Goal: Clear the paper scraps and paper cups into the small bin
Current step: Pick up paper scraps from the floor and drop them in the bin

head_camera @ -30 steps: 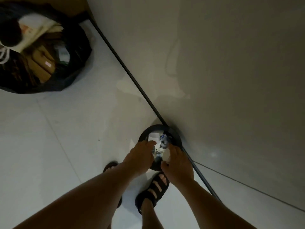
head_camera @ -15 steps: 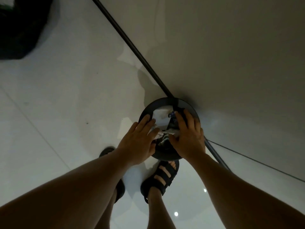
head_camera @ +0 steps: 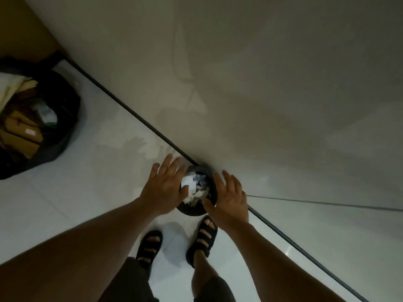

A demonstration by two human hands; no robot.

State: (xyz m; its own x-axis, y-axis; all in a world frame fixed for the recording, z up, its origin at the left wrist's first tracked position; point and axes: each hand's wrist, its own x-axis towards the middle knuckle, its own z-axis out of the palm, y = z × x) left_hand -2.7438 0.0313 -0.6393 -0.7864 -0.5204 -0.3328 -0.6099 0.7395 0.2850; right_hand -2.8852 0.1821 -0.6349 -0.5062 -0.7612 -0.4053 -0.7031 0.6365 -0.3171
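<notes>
Pale floor tiles, and the small bin (head_camera: pixel 190 211) sits tight against the wall, paper scraps (head_camera: pixel 189 185) heaped inside. Left hand (head_camera: pixel 163 188) and right hand (head_camera: pixel 229 198) have lifted off the pile, fingers spread, empty. That load looks delivered.

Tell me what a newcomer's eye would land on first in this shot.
The left hand and right hand hover with fingers spread on either side of the small bin, a dark round one on the pale floor against the wall. White paper scraps fill its mouth. Far left sits an open black bag stuffed with cardboard.
</notes>
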